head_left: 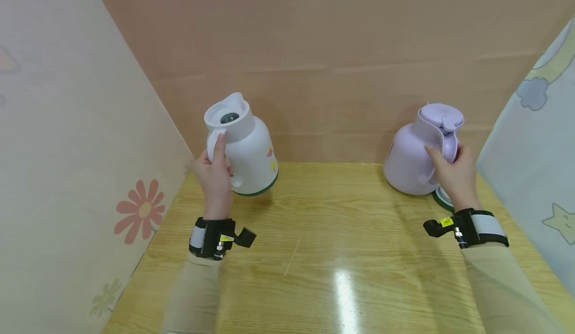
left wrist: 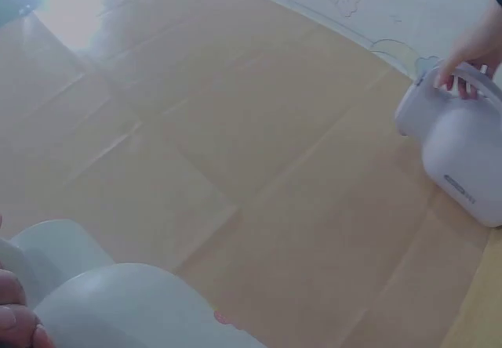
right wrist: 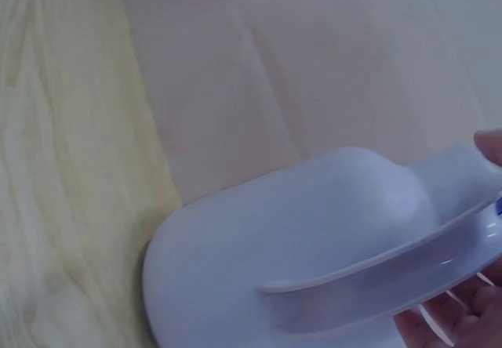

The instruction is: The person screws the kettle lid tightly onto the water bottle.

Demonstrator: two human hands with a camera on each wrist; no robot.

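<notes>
A white jug [head_left: 249, 149] with small flower prints and a green base hangs tilted above the wooden table [head_left: 332, 254] at the back left. My left hand [head_left: 214, 174] grips its handle, thumb up along the handle. Its top is open, no lid. In the left wrist view the white jug [left wrist: 118, 305] fills the lower left corner. A lilac jug [head_left: 415, 154] with a closed lid stands at the back right, leaning left. My right hand [head_left: 453, 171] grips its handle. The right wrist view shows the lilac jug [right wrist: 314, 246] close up.
Cardboard panels [head_left: 314, 64] close the back. A cream sheet with a flower print [head_left: 139, 211] walls the left side; a pale sheet with cloud and star prints [head_left: 539, 139] walls the right. A green-rimmed round thing [head_left: 442, 198] lies under my right hand.
</notes>
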